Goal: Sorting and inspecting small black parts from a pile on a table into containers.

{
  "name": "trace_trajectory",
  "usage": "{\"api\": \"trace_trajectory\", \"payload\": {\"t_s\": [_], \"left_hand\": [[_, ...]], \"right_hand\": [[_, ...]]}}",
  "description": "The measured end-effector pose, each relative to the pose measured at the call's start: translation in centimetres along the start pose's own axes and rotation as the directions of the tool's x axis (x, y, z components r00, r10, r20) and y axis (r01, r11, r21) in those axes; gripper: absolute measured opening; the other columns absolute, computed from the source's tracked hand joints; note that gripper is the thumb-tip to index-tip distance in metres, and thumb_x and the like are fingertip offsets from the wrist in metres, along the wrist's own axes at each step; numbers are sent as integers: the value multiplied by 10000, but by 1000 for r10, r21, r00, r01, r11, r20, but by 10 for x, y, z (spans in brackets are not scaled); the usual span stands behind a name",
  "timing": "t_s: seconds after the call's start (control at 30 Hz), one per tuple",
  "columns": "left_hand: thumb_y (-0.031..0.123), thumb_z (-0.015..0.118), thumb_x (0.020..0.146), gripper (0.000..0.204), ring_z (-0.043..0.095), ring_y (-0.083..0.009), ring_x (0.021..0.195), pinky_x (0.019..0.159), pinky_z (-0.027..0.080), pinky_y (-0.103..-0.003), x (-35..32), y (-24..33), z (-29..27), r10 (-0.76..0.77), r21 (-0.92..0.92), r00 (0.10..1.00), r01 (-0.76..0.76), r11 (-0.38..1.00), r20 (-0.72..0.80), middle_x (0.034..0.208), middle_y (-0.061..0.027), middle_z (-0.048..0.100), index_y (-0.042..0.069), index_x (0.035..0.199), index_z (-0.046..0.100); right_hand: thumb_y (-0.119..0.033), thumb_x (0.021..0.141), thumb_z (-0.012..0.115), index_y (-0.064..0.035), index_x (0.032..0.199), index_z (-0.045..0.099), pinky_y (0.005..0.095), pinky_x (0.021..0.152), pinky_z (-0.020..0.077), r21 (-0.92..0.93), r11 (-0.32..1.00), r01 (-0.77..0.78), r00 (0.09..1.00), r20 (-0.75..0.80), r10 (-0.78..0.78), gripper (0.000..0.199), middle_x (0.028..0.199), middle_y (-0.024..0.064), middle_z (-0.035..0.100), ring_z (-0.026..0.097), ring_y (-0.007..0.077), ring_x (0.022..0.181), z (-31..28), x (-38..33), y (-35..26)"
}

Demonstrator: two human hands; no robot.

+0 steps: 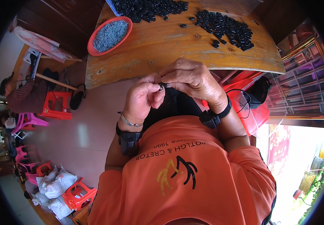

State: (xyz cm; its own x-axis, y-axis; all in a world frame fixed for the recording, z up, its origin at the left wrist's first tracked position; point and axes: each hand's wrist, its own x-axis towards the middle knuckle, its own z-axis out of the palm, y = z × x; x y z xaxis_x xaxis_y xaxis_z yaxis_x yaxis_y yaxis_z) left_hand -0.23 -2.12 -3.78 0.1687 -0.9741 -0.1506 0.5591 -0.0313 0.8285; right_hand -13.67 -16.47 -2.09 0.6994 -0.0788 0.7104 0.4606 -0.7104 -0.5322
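Observation:
My left hand (142, 98) and my right hand (192, 79) meet just below the near edge of the wooden table (158, 45), over my lap. Between their fingertips they pinch a small black ring-shaped part (164, 85). Whether a screw is in it I cannot tell. On the table lie two heaps of the same black rings, one at the far middle (147, 8) and one to the right (227, 28). A red bowl (110, 34) full of small grey metal screws stands at the table's left end. Both wrists wear black bands.
Red plastic stools (55, 105) (80, 195) and pink chairs (26, 122) stand on the pink floor to the left, with white sacks (55, 187) near them. A person (25, 95) sits far left. A red crate (250, 108) sits under the table at right.

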Motion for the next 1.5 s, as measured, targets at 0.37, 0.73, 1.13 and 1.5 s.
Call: {"api": "trace_trajectory", "payload": {"t_s": [0.37, 0.73, 1.13, 1.5], "left_hand": [[163, 482, 857, 125, 521, -117, 529, 469, 379, -208, 2, -2, 10, 233, 311, 962, -180, 933, -140, 646, -51, 553, 44, 826, 504], [142, 510, 856, 120, 490, -80, 522, 490, 366, -188, 3, -9, 9, 344, 349, 903, -245, 905, -258, 611, -26, 539, 59, 775, 483], [126, 522, 844, 129, 435, -51, 501, 466, 326, -185, 0, -8, 10, 376, 432, 883, -234, 871, -281, 571, 2, 497, 64, 741, 475], [123, 523, 846, 130, 433, -49, 498, 461, 327, -183, 1, -9, 9, 374, 441, 872, -214, 872, -316, 571, 9, 489, 69, 738, 475]], "right_hand": [[-33, 817, 646, 1, 921, 634, 279, 668, 496, 155, 891, -428, 903, 124, 412, 110, 830, 71, 645, 624, 161, 753, 13, -13, 15], [-48, 859, 613, 14, 1005, 629, 212, 713, 502, 724, 470, -505, 743, 88, 664, 160, 867, 38, 656, 603, 87, 758, 25, -11, 15], [-38, 846, 627, 11, 949, 637, 207, 682, 503, 703, 527, -477, 756, 23, 655, 114, 816, 37, 650, 597, 83, 725, 28, -10, 13], [-48, 843, 638, 5, 955, 637, 203, 678, 500, 678, 556, -480, 747, -16, 665, 124, 812, 22, 643, 594, 76, 721, 28, -10, 13]]}}
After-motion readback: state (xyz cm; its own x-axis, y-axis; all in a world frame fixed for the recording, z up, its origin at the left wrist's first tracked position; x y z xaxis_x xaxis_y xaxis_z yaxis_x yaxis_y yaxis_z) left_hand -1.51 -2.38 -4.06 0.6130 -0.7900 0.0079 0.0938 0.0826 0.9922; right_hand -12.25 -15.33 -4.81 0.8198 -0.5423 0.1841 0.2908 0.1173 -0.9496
